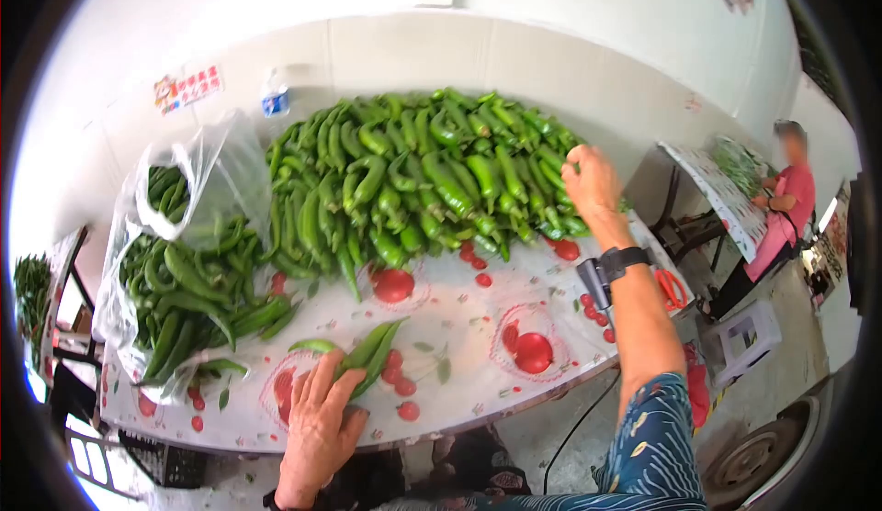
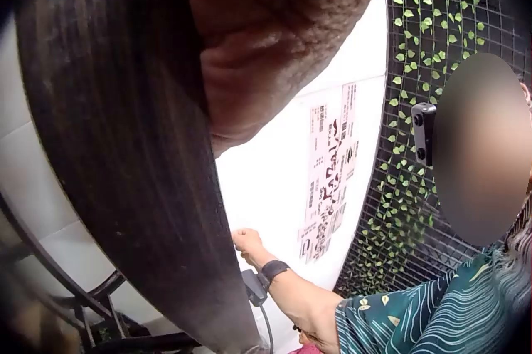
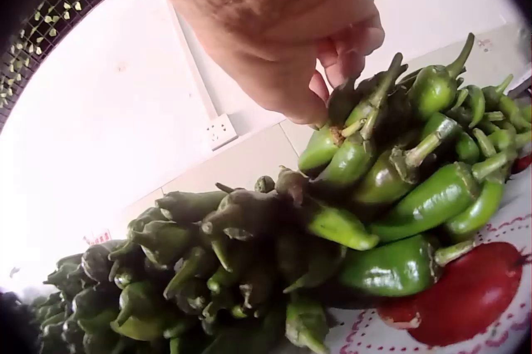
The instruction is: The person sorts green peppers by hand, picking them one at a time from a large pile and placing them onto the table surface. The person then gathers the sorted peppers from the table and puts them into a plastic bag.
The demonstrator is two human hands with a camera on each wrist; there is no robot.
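Note:
A big heap of green peppers lies on a flowered tablecloth. At the heap's right end my right hand has its fingers curled down. The right wrist view shows that hand's thumb and fingertips closed around the top of a green pepper, partly hidden by the hand. Near the front edge, my left hand lies over a few long green peppers, its fingers bent across them. Their tips stick out to the right, and the covered ends are hidden. In the left wrist view the hand's work is out of sight.
An open clear plastic bag with more peppers stands at the left. Behind it is a water bottle by the wall. Red-handled scissors lie at the table's right edge. Another person works at a table farther right.

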